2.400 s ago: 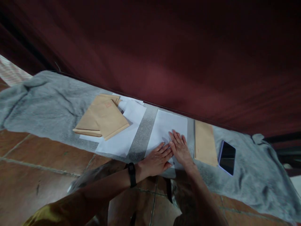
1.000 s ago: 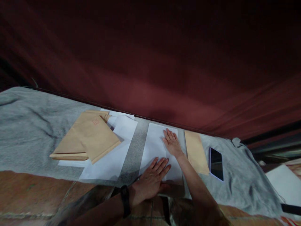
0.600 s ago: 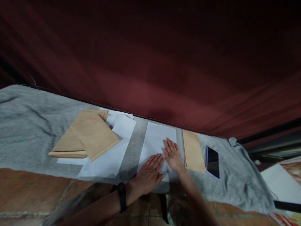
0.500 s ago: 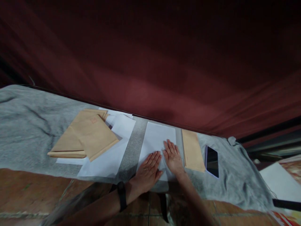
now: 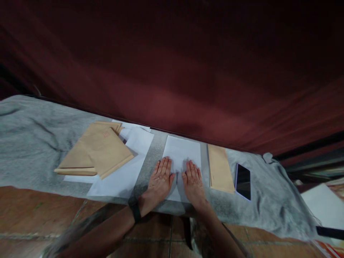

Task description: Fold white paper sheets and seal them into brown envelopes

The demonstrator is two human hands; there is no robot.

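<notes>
A white sheet of paper (image 5: 182, 148) lies on the grey cloth in front of me. My left hand (image 5: 160, 179) rests palm down over its left edge, fingers stretched out and holding nothing. On the right part of the same sheet my right hand (image 5: 194, 182) lies flat, its fingers extended. Between the two hands a strip of the paper shows. Just right of the sheet is a brown envelope (image 5: 220, 168). To the left, brown envelopes (image 5: 110, 150) overlap on top of more white sheets (image 5: 126, 182).
A phone with a purple edge (image 5: 243, 182) lies right of the single envelope. Grey cloth (image 5: 34, 143) covers the long, narrow surface. Behind it hangs a dark red curtain (image 5: 172, 89). Tiled floor (image 5: 32, 211) shows in front, and a white item (image 5: 324, 204) is at the far right.
My left hand has shifted left and slightly up, from the middle of the sheet to its left edge. My right hand has moved slightly left. The gap between them is wider.
</notes>
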